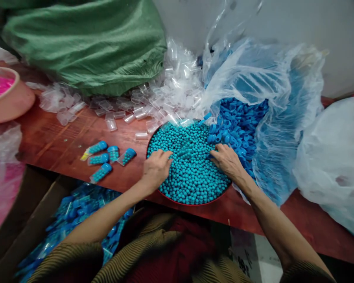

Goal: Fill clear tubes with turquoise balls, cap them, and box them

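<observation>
A round red-rimmed tray full of small turquoise balls (194, 181) stands at the table's front edge. My left hand (158, 167) rests on its left side, fingers bent over the balls; whether it holds anything is hidden. On the right side my right hand (226, 159) has its fingers curled at the edge of the balls, beside a heap of blue caps (238, 125); its fingertips are partly hidden. Clear plastic tubes (171, 104) lie piled behind the tray. Several filled, blue-capped tubes (101, 172) lie left of it on the table.
A green cloth bundle (88, 43) lies behind the wooden table (47, 137). Blue-tinted plastic film (279, 157) and a white bag (333, 157) are at right. A pink basin (11, 104) stands far left. Filled tubes (76, 212) lie below the table.
</observation>
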A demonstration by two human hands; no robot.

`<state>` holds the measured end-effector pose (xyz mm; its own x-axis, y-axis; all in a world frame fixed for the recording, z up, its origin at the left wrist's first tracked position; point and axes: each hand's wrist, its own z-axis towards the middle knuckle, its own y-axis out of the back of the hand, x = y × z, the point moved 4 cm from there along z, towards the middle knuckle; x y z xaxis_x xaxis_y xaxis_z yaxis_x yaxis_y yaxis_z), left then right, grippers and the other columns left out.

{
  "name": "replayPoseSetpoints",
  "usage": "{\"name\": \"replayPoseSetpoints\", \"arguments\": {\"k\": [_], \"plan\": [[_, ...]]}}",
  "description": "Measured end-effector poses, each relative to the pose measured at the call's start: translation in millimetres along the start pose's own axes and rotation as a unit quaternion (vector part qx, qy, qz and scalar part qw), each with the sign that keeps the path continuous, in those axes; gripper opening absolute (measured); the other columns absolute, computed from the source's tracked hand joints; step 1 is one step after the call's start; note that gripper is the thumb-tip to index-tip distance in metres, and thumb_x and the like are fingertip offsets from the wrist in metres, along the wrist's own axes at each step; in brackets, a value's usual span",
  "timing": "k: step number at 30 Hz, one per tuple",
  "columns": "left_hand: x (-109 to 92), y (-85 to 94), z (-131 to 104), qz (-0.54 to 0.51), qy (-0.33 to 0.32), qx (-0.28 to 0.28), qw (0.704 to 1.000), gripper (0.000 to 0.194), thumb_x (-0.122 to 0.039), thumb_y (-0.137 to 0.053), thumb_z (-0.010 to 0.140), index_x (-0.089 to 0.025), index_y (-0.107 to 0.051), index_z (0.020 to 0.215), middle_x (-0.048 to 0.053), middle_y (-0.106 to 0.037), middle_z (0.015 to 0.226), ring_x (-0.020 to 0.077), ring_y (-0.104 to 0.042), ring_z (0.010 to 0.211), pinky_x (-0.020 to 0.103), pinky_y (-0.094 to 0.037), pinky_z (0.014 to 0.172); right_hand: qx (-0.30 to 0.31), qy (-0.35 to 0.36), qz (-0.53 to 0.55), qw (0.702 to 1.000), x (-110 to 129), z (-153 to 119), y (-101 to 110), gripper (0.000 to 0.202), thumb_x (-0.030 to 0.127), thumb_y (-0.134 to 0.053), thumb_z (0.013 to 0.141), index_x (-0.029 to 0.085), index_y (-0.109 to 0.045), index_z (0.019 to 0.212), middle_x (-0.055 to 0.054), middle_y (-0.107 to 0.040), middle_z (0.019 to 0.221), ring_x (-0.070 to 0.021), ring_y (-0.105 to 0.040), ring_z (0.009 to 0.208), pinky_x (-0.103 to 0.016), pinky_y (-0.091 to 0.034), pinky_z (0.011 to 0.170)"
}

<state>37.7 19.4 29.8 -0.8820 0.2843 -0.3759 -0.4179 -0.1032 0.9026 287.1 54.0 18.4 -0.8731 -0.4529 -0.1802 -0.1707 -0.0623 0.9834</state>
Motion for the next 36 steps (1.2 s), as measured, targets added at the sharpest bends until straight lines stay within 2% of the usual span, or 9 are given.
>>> {"name": "replayPoseSetpoints", "arguments": {"k": [3, 7, 11, 15, 21, 24, 28, 32, 36], "plan": [[-32, -25.3, 12, -0.017, -0.013, 0.068, 0.997, 0.029, -0.035, -0.047, 0.089, -0.02, -0.057, 0.113, 0.006, -0.061, 0.099, 0.0191, -0.058, 0.091, 0.028, -0.045, 0.077, -0.008, -0.012, 0.038, 0.999, 12, 1, -2, 0.015, 0.026, -0.05, 0.087, 0.014, -0.059, 0.09, -0.013, -0.062, 0.091, -0.0235, -0.055, 0.082, -0.031, -0.038, 0.069], [-40, -39.8, 24, -0.047, 0.025, 0.095, 0.994, 0.026, -0.033, -0.05, 0.089, -0.02, -0.055, 0.111, 0.004, -0.062, 0.102, 0.0183, -0.059, 0.092, 0.027, -0.045, 0.075, -0.013, -0.04, 0.117, 0.992, 14, -4, -14, 0.017, 0.021, -0.047, 0.088, 0.013, -0.058, 0.097, -0.012, -0.065, 0.088, -0.0238, -0.059, 0.083, -0.031, -0.042, 0.072], [-42, -42.5, 26, -0.023, 0.034, 0.113, 0.993, 0.026, -0.032, -0.052, 0.087, -0.023, -0.056, 0.111, 0.004, -0.061, 0.096, 0.0187, -0.059, 0.089, 0.027, -0.044, 0.072, -0.051, -0.053, 0.175, 0.982, 8, -3, -15, 0.024, 0.022, -0.045, 0.089, 0.015, -0.059, 0.107, -0.011, -0.065, 0.09, -0.0234, -0.06, 0.086, -0.033, -0.045, 0.077], [-45, -44.0, 26, 0.0, 0.041, 0.113, 0.993, 0.024, -0.033, -0.049, 0.088, -0.025, -0.059, 0.108, 0.004, -0.057, 0.093, 0.0193, -0.057, 0.088, 0.027, -0.044, 0.069, -0.075, -0.013, 0.254, 0.964, 22, 5, -5, 0.028, 0.026, -0.044, 0.091, 0.018, -0.056, 0.115, -0.008, -0.066, 0.097, -0.02, -0.061, 0.09, -0.03, -0.046, 0.079], [-39, -40.5, 29, -0.049, 0.026, 0.099, 0.994, 0.023, -0.03, -0.048, 0.088, -0.022, -0.06, 0.105, 0.006, -0.055, 0.096, 0.0192, -0.055, 0.092, 0.029, -0.044, 0.08, -0.034, -0.069, 0.123, 0.989, 28, 1, 6, 0.017, 0.022, -0.046, 0.088, 0.016, -0.06, 0.096, -0.01, -0.066, 0.084, -0.0229, -0.061, 0.079, -0.03, -0.043, 0.067], [-34, -34.9, 34, -0.104, 0.015, 0.11, 0.988, 0.019, -0.026, -0.048, 0.087, -0.018, -0.058, 0.101, 0.006, -0.058, 0.097, 0.0197, -0.056, 0.094, 0.031, -0.044, 0.085, -0.067, -0.098, 0.153, 0.981, 23, 0, 13, 0.026, 0.027, -0.05, 0.087, 0.015, -0.057, 0.109, -0.01, -0.066, 0.087, -0.0241, -0.06, 0.082, -0.031, -0.045, 0.068], [-30, -29.3, 41, -0.188, 0.019, 0.152, 0.97, 0.015, -0.025, -0.045, 0.086, -0.019, -0.053, 0.097, 0.002, -0.059, 0.082, 0.0176, -0.057, 0.078, 0.031, -0.044, 0.077, -0.145, -0.058, 0.256, 0.954, 33, 8, 22, 0.029, 0.024, -0.045, 0.089, 0.018, -0.054, 0.116, -0.01, -0.061, 0.1, -0.0228, -0.057, 0.095, -0.033, -0.047, 0.081], [-27, -30.2, 45, -0.3, 0.027, 0.155, 0.941, 0.011, -0.025, -0.042, 0.086, -0.018, -0.049, 0.09, -0.001, -0.052, 0.075, 0.0132, -0.051, 0.069, 0.027, -0.044, 0.068, -0.084, 0.0, 0.297, 0.951, 51, 11, 16, 0.037, 0.015, -0.036, 0.09, 0.02, -0.052, 0.123, -0.009, -0.06, 0.103, -0.0196, -0.059, 0.092, -0.03, -0.049, 0.078], [-22, -38.8, 40, -0.41, 0.079, 0.189, 0.889, 0.011, -0.028, -0.041, 0.085, -0.018, -0.044, 0.086, -0.004, -0.046, 0.071, 0.0092, -0.047, 0.059, 0.021, -0.043, 0.055, -0.055, 0.031, 0.325, 0.944, 50, 4, 14, 0.043, 0.015, -0.032, 0.09, 0.02, -0.047, 0.131, -0.009, -0.063, 0.097, -0.0195, -0.061, 0.087, -0.032, -0.051, 0.077]]}}
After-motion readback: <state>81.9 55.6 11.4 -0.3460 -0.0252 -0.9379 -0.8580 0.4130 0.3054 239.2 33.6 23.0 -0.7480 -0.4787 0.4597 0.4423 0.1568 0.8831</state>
